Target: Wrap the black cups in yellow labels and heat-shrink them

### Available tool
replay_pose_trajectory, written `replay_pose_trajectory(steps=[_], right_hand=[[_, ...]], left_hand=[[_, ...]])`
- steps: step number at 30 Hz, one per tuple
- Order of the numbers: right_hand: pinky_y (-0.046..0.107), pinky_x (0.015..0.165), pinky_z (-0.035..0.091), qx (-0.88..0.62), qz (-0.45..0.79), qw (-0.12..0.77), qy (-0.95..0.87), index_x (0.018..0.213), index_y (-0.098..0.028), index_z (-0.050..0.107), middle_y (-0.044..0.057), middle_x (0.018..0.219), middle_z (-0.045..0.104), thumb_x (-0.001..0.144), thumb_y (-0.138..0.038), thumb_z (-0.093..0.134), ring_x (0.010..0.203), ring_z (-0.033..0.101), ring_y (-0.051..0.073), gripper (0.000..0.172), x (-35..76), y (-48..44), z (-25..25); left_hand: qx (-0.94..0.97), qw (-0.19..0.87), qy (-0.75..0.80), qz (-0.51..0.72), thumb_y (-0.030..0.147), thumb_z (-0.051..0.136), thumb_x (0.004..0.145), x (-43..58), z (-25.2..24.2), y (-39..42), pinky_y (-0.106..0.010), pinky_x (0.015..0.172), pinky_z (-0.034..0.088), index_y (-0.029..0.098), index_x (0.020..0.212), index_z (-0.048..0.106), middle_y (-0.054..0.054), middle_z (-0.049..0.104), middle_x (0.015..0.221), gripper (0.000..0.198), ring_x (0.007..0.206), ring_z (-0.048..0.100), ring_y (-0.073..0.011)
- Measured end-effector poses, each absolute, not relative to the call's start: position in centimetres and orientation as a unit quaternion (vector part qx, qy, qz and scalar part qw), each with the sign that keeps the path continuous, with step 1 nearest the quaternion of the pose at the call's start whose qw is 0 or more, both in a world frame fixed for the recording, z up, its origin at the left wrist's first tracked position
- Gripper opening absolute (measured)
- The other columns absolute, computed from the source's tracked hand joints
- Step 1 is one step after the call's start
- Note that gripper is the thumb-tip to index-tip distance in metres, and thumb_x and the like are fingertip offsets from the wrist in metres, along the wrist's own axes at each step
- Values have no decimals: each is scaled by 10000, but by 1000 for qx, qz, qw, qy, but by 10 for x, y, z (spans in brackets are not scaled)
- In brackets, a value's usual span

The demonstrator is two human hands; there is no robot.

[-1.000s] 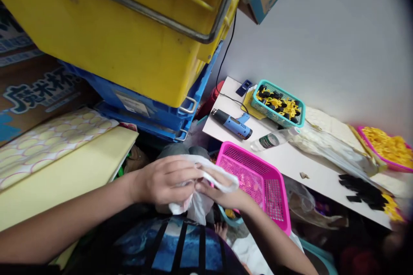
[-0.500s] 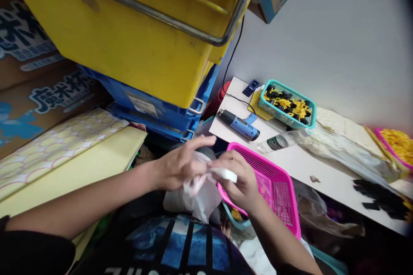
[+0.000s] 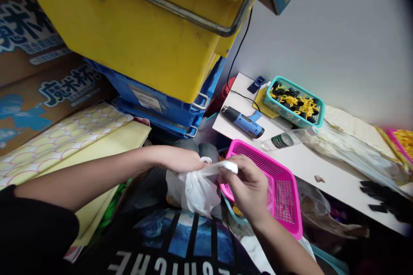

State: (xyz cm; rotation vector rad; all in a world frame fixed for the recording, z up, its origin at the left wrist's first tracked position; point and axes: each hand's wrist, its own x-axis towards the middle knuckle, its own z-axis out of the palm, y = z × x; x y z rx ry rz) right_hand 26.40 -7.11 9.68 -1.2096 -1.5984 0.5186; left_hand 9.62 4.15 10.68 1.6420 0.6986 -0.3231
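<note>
A thin white plastic bag (image 3: pixel 200 193) rests at my lap, its top gathered and twisted. My left hand (image 3: pixel 183 160) closes on the gathered neck, its fingertips partly hidden behind the plastic. Pinched in my right hand (image 3: pixel 247 182) is one end of the bag, drawn out to the right as a taut white strip. What lies inside the bag is hard to make out. Just beyond my right hand is a pink plastic basket (image 3: pixel 284 176) with mesh walls.
On the white table (image 3: pixel 325 161) lie a blue heat gun (image 3: pixel 243 122), a plastic bottle (image 3: pixel 284 139) and black pieces (image 3: pixel 383 197). A teal basket (image 3: pixel 295 102) holds yellow and black parts. Stacked yellow (image 3: pixel 138 38) and blue crates (image 3: pixel 145 99) stand ahead, cardboard boxes (image 3: pixel 61 90) at left.
My left hand has turned and closed on the bag's neck. The right hand has pulled the bag's end rightward, stretching it. The view has shifted slightly.
</note>
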Motion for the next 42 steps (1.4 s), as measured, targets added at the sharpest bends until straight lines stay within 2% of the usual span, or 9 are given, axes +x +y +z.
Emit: replay_pose_trajectory(steps=[5,13,16,18,21,24,29,33,42], right_hand=[[225,484,441,-579,311,518,-548,793,-178,663,9,673,610,831,-285,706,554,553,107,122,267,-67,94],[209,407,382,-568,358,570,-473,825,-190,628,-46,549,546,871,-298,677,421,474,78,127,274,-70,93],[262,513,462,-467,226,550,-655,892,-216,630,-6,665,621,896,-185,611,560,583,122,37,274,-74,94],[307,599,500,-317,156,442,-824,980,-211,642,31,777,679,892,-170,599,674,636,154,106,274,-75,95],[336,636,505,-187,159,369,-896,1069,-182,639,55,813,690,917,-327,590,738,653,182,215,277,-72,92],[359,806,506,-354,264,462,-769,1115,-231,616,70,974,653,974,-378,486,944,627,198,241,286,-61,82],[340,909,487,-406,556,298,-661,1163,-229,610,51,1055,625,969,-460,495,1000,590,173,323,295,-44,66],[308,832,464,-425,472,334,-696,934,-181,642,49,909,598,933,-509,542,872,565,155,342,291,-44,70],[341,717,457,-362,272,381,-806,738,-178,614,70,780,588,987,-389,432,785,554,174,374,302,-65,69]], left_hand=[[799,475,354,-106,596,416,879,96,124,48,-234,452,274,176,513,451,3,478,485,558,470,412,-112],[575,787,185,-126,717,371,862,90,78,53,-279,451,367,159,615,599,-51,554,455,651,462,487,-165],[528,828,155,-109,706,397,865,90,71,54,-270,425,331,154,648,601,-59,579,485,628,434,455,-146],[542,821,169,-62,663,535,827,90,75,54,-244,432,321,144,716,612,-37,609,542,536,438,441,-115],[676,717,170,-2,477,729,751,88,84,51,-216,501,386,142,805,649,-17,652,662,349,542,523,-109],[868,470,83,136,239,621,854,86,87,44,-226,611,450,170,825,677,-40,682,804,94,704,606,-134],[923,55,-57,376,148,509,915,82,75,38,-254,584,469,217,865,677,-30,694,807,188,671,606,-137],[919,-4,-29,394,185,584,894,77,68,38,-277,680,525,238,1156,632,-34,706,887,272,794,646,-152],[921,-61,11,384,279,569,912,62,59,32,-323,730,543,198,1253,596,-115,707,1138,351,884,661,-195]])
